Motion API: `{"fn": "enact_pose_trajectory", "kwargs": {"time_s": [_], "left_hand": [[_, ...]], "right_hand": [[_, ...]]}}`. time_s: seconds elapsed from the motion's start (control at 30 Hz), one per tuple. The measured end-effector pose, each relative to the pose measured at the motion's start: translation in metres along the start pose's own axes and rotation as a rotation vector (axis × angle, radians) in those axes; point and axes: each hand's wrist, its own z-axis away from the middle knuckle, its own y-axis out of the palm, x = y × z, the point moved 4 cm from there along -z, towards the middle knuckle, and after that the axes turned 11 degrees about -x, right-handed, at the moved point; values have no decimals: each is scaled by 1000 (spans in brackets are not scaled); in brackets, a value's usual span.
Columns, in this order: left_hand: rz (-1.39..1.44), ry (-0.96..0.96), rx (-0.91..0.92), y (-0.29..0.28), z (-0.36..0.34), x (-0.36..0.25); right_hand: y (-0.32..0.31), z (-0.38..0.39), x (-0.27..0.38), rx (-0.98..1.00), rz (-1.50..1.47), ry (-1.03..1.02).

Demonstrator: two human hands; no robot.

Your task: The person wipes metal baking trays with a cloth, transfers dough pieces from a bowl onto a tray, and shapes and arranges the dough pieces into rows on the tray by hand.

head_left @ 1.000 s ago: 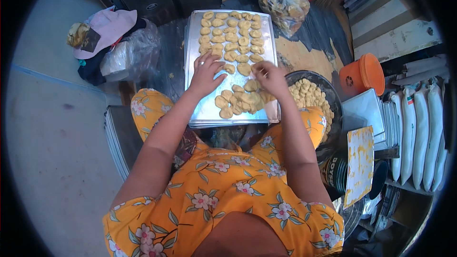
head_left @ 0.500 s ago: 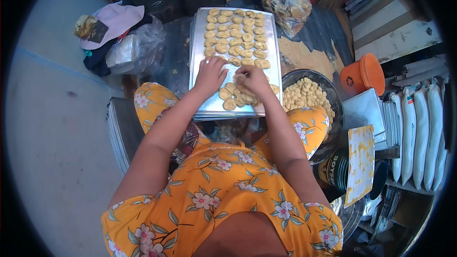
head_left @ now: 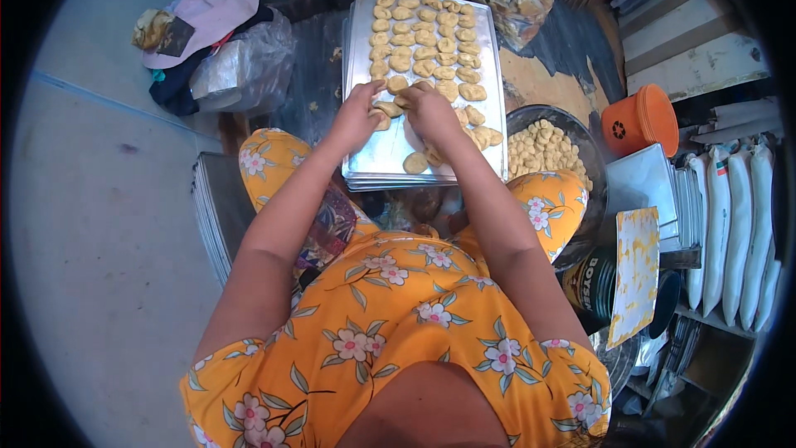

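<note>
Rows of flattened dough pieces [head_left: 424, 36] cover the far part of a metal baking tray [head_left: 377, 168] in front of me. At the tray's left side rests my left hand [head_left: 356, 120], open, thumb and forefinger apart beside a few dough pieces near the last row. My right hand [head_left: 433, 119] is closed in a pinch on a dough piece [head_left: 403, 102], held just above the tray to the right of my left hand. Loose dough pieces [head_left: 415, 163] lie beneath and beside my right wrist, some hidden by it. Several trays appear stacked under the top one.
To the right, a dark round basin [head_left: 599, 187] holds many small dough lumps [head_left: 543, 149]. Beyond it stand orange buckets [head_left: 643, 120] and upright white sacks [head_left: 738, 232]. A clear bag [head_left: 510, 2] sits at the back; a pink cap [head_left: 217, 15] lies on bags at left.
My right hand has moved away from the near pile toward the last row with a dough piece. The left hand has drawn back to the tray's left edge. The loose pieces are more spread out.
</note>
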Motion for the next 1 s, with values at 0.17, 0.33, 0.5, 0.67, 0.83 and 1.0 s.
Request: {"fn": "enact_pose_trajectory", "kwargs": {"time_s": [0.17,0.33,0.5,0.67,0.83,1.0], "left_hand": [[47,-109,62,-7,5,11],[72,-131,27,-13,3,29],[-7,30,-107,-16,-17,31],[-239,294,10,-21,-12,16],[-146,144,117,-19,-3,22],[-314,202,-7,-7,4,8]], "right_hand": [[15,20,13,-79,277,-277],[3,11,15,-136,197,-216],[-12,-1,9,-94,-116,-89],[18,19,34,-55,299,-307],[17,33,26,69,242,-250],[-27,36,4,-126,-290,249]]}}
